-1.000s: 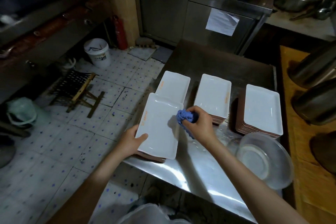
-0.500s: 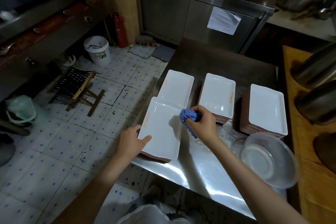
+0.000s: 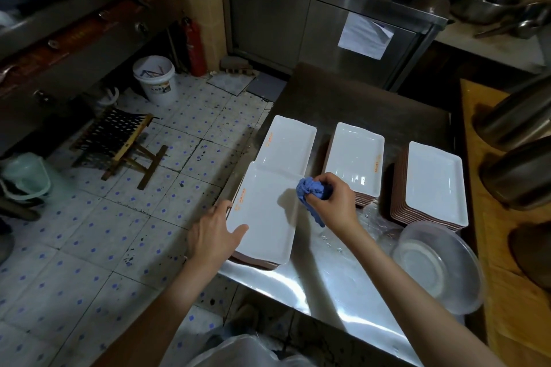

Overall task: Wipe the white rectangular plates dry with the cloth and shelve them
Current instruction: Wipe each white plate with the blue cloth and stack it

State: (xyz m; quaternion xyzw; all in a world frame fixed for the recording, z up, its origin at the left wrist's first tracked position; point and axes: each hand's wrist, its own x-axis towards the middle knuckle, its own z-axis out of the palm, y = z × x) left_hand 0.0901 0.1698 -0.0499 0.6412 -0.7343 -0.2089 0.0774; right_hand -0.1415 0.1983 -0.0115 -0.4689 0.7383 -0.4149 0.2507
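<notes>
Several stacks of white rectangular plates stand on a steel table [image 3: 334,274]. The nearest plate [image 3: 265,217] tops a short stack at the table's left front edge. My left hand [image 3: 216,232] lies at its near-left corner, fingers spread and relaxed, thumb resting on the plate's surface. My right hand [image 3: 331,201] grips a bunched blue cloth [image 3: 313,189] at the plate's right rim. Behind it lies another plate stack [image 3: 289,143]. A middle stack [image 3: 354,158] and a taller right stack [image 3: 435,182] stand further right.
A clear plastic bowl [image 3: 438,265] sits at the table's right front. Water drops lie on the steel near it. A wooden counter [image 3: 507,247] with metal pots [image 3: 518,170] borders the right. On the tiled floor to the left are a folding stool [image 3: 119,140] and a white bucket [image 3: 155,77].
My left hand has loosened from the plate's left edge and slid towards the near corner, fingers now spread. My right hand with the cloth stays at the plate's right rim.
</notes>
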